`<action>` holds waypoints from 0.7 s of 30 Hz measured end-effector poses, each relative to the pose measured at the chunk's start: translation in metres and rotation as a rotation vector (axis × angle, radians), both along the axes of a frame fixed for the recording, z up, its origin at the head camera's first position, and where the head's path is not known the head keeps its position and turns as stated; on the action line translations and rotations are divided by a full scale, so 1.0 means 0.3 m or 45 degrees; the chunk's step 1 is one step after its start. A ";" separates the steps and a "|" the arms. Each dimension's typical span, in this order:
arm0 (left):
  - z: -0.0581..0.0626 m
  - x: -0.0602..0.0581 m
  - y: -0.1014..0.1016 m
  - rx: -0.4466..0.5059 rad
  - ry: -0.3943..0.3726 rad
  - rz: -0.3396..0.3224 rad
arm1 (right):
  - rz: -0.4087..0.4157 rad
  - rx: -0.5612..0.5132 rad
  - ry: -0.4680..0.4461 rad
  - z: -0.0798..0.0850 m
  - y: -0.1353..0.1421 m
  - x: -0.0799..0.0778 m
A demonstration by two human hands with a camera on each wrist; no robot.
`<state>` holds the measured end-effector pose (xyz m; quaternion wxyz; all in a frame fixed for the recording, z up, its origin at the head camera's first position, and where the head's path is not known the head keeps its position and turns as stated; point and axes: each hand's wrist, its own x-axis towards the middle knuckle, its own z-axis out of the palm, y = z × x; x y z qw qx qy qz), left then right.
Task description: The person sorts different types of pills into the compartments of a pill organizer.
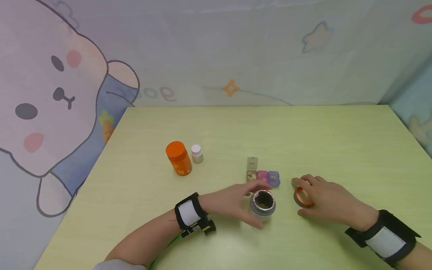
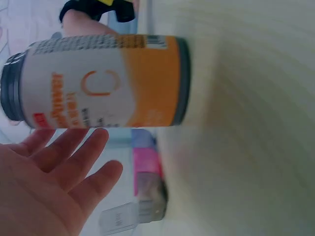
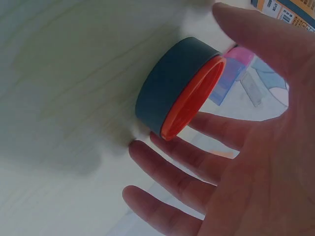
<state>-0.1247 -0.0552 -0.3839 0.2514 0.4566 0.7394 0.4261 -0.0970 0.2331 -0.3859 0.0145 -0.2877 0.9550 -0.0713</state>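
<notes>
An uncapped bottle [image 1: 263,213] stands upright on the table. Its white and orange label [image 2: 103,81] faces the left wrist camera. Around its left side, the left hand [image 1: 233,200] has its thumb and fingers spread, with a gap between bottle and fingers in the left wrist view. To the right, the right hand [image 1: 325,197] hovers spread over a dark blue-green cap [image 3: 170,81] with an orange-red inner ring. Whether a fingertip touches the cap, I cannot tell. Just behind the bottle lies a small pill organizer [image 1: 274,179]; its left compartment's lid [image 1: 252,163] is raised and pale pieces lie inside.
Farther left on the table [image 1: 216,127] an orange bottle [image 1: 179,159] with an orange cap stands beside a small white bottle [image 1: 197,154]. A printed cloth backdrop [image 1: 189,45] hangs behind the table. Both wrists wear black straps, the left one [image 1: 189,213] with a small camera.
</notes>
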 end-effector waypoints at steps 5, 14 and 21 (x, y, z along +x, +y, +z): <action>-0.025 0.005 0.015 -0.051 0.042 0.002 | 0.014 0.019 0.013 -0.002 -0.008 -0.003; -0.040 0.005 0.022 -0.038 0.061 0.014 | 0.020 -0.053 -0.107 0.029 -0.018 -0.016; -0.034 0.008 0.020 -0.070 0.049 0.036 | 0.105 -0.319 0.000 0.164 -0.077 -0.015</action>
